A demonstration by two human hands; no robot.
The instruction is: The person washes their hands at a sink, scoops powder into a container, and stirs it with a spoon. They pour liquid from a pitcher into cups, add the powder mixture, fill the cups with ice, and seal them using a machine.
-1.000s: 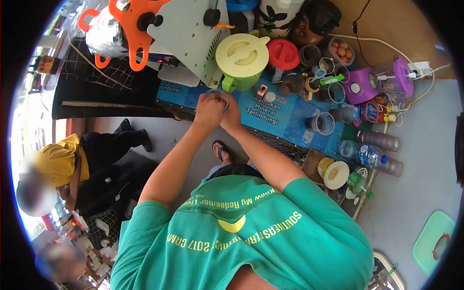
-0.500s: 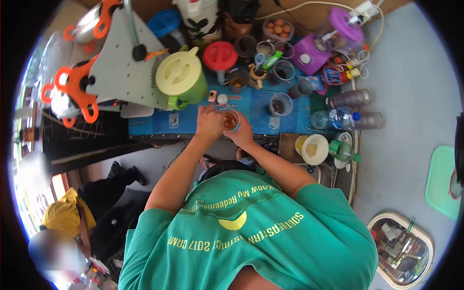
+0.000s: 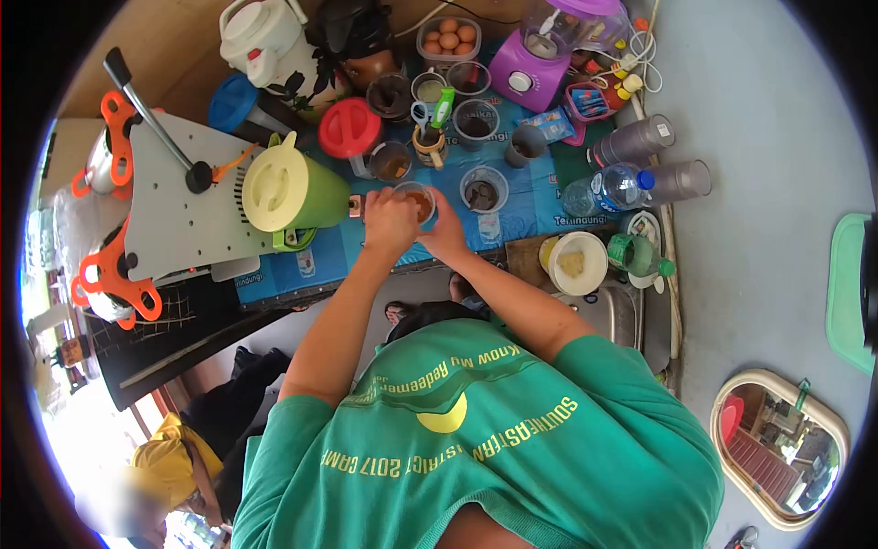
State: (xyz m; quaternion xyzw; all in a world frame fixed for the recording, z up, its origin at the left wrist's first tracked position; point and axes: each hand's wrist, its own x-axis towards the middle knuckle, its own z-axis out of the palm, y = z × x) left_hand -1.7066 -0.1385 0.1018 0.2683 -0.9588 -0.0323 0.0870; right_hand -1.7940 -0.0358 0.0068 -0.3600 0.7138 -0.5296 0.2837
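Note:
My right hand is wrapped round the side of a clear cup with reddish-brown contents, at the counter's front edge. Fingers of my left hand are bent at the cup's left rim; whatever they hold, if anything, is hidden. A small pink box stands just left of that hand. Behind the cup is another cup with brown contents, and to the right a clear cup with dark contents. The green pitcher with a pale yellow lid stands on the left.
A red-lidded jug, an egg container and a purple blender stand farther back. Bottles and a white tub are on the right. A person in a yellow top is at the lower left.
The view has turned, so the counter items appear farther left and the mirror more fully. Both hands remain at the cup, and my left hand now covers more of its left side.

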